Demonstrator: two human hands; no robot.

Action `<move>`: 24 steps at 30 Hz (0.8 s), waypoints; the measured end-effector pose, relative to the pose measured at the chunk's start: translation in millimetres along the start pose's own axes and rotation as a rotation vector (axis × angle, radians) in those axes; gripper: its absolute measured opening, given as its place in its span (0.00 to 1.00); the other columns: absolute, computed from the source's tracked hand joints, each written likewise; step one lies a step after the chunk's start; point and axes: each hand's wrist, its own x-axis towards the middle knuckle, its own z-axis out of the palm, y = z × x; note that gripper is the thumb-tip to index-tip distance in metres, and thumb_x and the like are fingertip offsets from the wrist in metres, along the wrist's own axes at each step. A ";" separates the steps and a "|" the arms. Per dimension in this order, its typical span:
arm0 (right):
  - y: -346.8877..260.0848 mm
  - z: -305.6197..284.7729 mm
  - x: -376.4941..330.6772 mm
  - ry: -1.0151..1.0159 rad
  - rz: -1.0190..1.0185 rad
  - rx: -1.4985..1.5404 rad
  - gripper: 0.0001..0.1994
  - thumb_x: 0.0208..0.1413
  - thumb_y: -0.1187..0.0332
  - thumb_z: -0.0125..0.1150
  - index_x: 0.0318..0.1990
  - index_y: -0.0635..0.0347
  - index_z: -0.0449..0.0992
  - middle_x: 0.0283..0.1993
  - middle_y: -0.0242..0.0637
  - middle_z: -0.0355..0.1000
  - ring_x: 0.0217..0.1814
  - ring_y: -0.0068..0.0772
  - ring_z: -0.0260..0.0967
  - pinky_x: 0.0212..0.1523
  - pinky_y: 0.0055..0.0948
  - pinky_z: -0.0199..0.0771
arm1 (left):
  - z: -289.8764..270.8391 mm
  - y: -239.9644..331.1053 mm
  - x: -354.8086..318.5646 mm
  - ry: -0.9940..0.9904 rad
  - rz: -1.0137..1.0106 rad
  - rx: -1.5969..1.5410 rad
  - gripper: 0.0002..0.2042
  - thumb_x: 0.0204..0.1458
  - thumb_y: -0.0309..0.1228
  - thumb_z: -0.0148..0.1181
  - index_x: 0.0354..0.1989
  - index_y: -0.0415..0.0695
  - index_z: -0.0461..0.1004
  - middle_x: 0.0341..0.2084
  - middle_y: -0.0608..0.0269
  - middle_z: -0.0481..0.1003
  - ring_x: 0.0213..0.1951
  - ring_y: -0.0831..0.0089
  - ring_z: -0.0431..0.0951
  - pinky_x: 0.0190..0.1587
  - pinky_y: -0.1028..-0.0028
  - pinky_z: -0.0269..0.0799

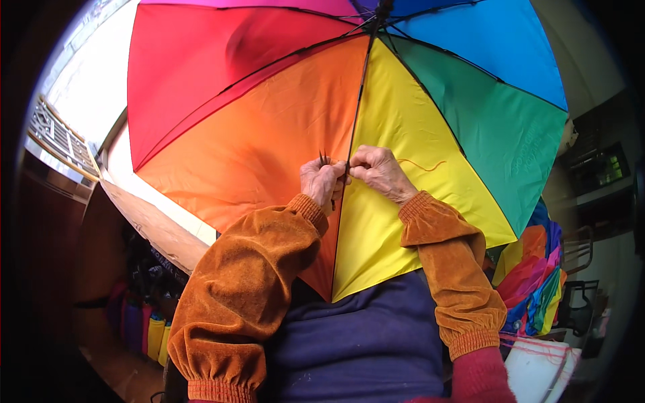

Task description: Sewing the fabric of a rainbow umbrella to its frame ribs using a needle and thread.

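An open rainbow umbrella [262,127] spreads inside-up before me, its panels meeting at the dark hub [383,10]. One thin black rib [360,94] runs down the seam between orange and yellow. At this rib my left hand [321,181] is closed, fingertips against it, with a dark pointed tool like thread snips [324,159] sticking up out of the grip. Just across the rib my right hand [384,173] pinches close to the left fingertips; whatever is between its fingers is too small to make out. A loose orange-red thread [426,169] curls over the yellow panel beside it.
More rainbow umbrella fabric [534,275] hangs bunched at the right, near a dark chair [578,302] and a white surface [537,369]. Folded colourful pieces [144,329] lie low on the left. A brown board [151,218] borders the umbrella's left side.
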 end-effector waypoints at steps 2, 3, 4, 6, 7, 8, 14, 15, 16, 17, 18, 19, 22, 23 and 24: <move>6.9 -7.3 -1.2 0.009 -0.160 -0.115 0.01 0.44 0.76 0.55 0.25 0.64 0.72 0.23 0.30 0.65 0.17 0.20 0.61 0.14 0.20 0.61 | 3.0 -1.0 0.9 0.029 -0.016 -0.009 0.04 0.50 0.26 0.52 0.26 0.40 0.66 0.15 0.60 0.69 0.10 0.85 0.57 0.10 0.84 0.49; 9.3 -16.4 -8.5 0.008 -0.195 -0.315 0.01 0.44 0.76 0.55 0.25 0.64 0.72 0.23 0.31 0.64 0.18 0.21 0.61 0.16 0.21 0.62 | 1.6 -1.4 -2.2 0.051 -0.026 -0.019 0.04 0.50 0.26 0.52 0.26 0.39 0.66 0.15 0.60 0.69 0.11 0.84 0.57 0.11 0.84 0.50; 11.5 -26.6 -16.2 0.006 -0.228 -0.516 0.01 0.43 0.77 0.55 0.25 0.63 0.72 0.22 0.32 0.64 0.19 0.22 0.62 0.18 0.22 0.63 | 0.2 -1.1 -4.0 0.052 -0.028 -0.015 0.04 0.50 0.26 0.52 0.26 0.39 0.66 0.15 0.60 0.69 0.11 0.84 0.57 0.11 0.84 0.50; 3.1 -60.7 -27.4 0.192 0.096 -0.184 0.01 0.44 0.76 0.55 0.25 0.64 0.72 0.22 0.34 0.65 0.24 0.26 0.65 0.25 0.24 0.66 | -0.1 0.8 -3.7 0.071 -0.026 -0.034 0.05 0.50 0.26 0.52 0.26 0.39 0.66 0.15 0.59 0.69 0.11 0.84 0.57 0.10 0.83 0.50; -5.4 -64.1 -27.1 0.187 0.096 -0.188 0.01 0.44 0.76 0.55 0.25 0.64 0.72 0.22 0.34 0.65 0.24 0.26 0.65 0.25 0.24 0.66 | 0.5 1.5 -3.1 0.080 -0.024 -0.049 0.05 0.50 0.26 0.52 0.26 0.39 0.66 0.15 0.59 0.69 0.11 0.84 0.57 0.10 0.83 0.50; -13.9 -64.5 -27.5 0.228 0.243 -0.081 0.02 0.44 0.76 0.55 0.25 0.64 0.73 0.22 0.35 0.65 0.25 0.27 0.65 0.26 0.24 0.66 | 0.4 1.9 -3.4 0.081 -0.025 -0.057 0.05 0.50 0.26 0.52 0.26 0.39 0.66 0.15 0.59 0.69 0.11 0.84 0.57 0.10 0.83 0.50; -15.5 -11.4 -7.3 0.108 0.012 -0.265 0.04 0.45 0.74 0.55 0.27 0.65 0.73 0.24 0.37 0.67 0.27 0.31 0.67 0.28 0.26 0.66 | -3.9 -5.0 1.8 0.080 0.000 -0.047 0.05 0.49 0.25 0.52 0.24 0.38 0.66 0.14 0.59 0.69 0.10 0.84 0.57 0.09 0.82 0.49; -16.2 -8.3 -3.4 0.015 -0.006 -0.291 0.04 0.44 0.74 0.55 0.27 0.66 0.73 0.24 0.38 0.67 0.27 0.32 0.67 0.28 0.27 0.66 | -4.9 -5.4 2.3 0.092 0.019 -0.061 0.05 0.48 0.25 0.51 0.23 0.38 0.66 0.13 0.60 0.69 0.10 0.84 0.58 0.09 0.82 0.49; -17.4 -5.9 -1.9 0.014 0.000 -0.290 0.04 0.44 0.74 0.55 0.27 0.66 0.73 0.24 0.38 0.67 0.27 0.32 0.67 0.28 0.27 0.66 | -5.5 -4.9 2.8 0.092 0.013 -0.060 0.05 0.48 0.25 0.51 0.23 0.38 0.66 0.13 0.60 0.69 0.10 0.84 0.58 0.09 0.82 0.49; -19.6 -3.8 -0.6 -0.004 -0.020 -0.290 0.04 0.44 0.74 0.55 0.26 0.66 0.73 0.24 0.38 0.67 0.27 0.34 0.67 0.29 0.28 0.67 | -5.5 -1.7 0.5 0.067 0.007 -0.044 0.05 0.49 0.26 0.52 0.23 0.39 0.66 0.14 0.60 0.69 0.10 0.84 0.57 0.09 0.82 0.49; -21.1 -2.5 -0.1 -0.020 -0.039 -0.289 0.04 0.44 0.74 0.55 0.26 0.66 0.73 0.24 0.39 0.68 0.27 0.35 0.67 0.29 0.28 0.67 | -5.0 1.2 -1.7 0.041 0.001 -0.027 0.05 0.50 0.26 0.52 0.24 0.39 0.66 0.15 0.59 0.69 0.10 0.84 0.57 0.10 0.83 0.49; -20.8 -1.9 -0.5 -0.034 -0.056 -0.289 0.04 0.44 0.74 0.55 0.26 0.66 0.73 0.25 0.39 0.68 0.27 0.37 0.67 0.29 0.29 0.67 | -4.8 1.7 -2.7 0.013 -0.006 -0.009 0.05 0.50 0.26 0.52 0.25 0.40 0.66 0.15 0.59 0.69 0.11 0.85 0.56 0.11 0.84 0.49; -17.5 -2.5 -1.8 -0.031 -0.120 -0.396 0.03 0.43 0.75 0.55 0.24 0.66 0.72 0.25 0.39 0.68 0.27 0.37 0.67 0.29 0.29 0.67 | -5.0 1.5 -2.0 -0.007 -0.007 -0.033 0.06 0.49 0.26 0.52 0.23 0.39 0.66 0.14 0.60 0.68 0.10 0.84 0.56 0.10 0.83 0.48; -16.4 -3.5 -2.0 -0.027 -0.152 -0.452 0.03 0.43 0.75 0.55 0.23 0.65 0.72 0.24 0.39 0.67 0.27 0.37 0.67 0.29 0.29 0.67 | -4.5 2.3 -1.8 -0.019 -0.006 -0.045 0.06 0.48 0.25 0.52 0.22 0.38 0.66 0.13 0.61 0.68 0.09 0.84 0.56 0.09 0.83 0.48; -8.2 -12.8 -6.6 -0.016 -0.149 -0.449 0.03 0.43 0.75 0.55 0.23 0.65 0.72 0.24 0.39 0.67 0.27 0.37 0.67 0.29 0.29 0.67 | -3.7 3.0 -2.0 -0.022 -0.007 -0.034 0.06 0.48 0.25 0.52 0.22 0.38 0.66 0.13 0.61 0.68 0.09 0.84 0.56 0.09 0.83 0.48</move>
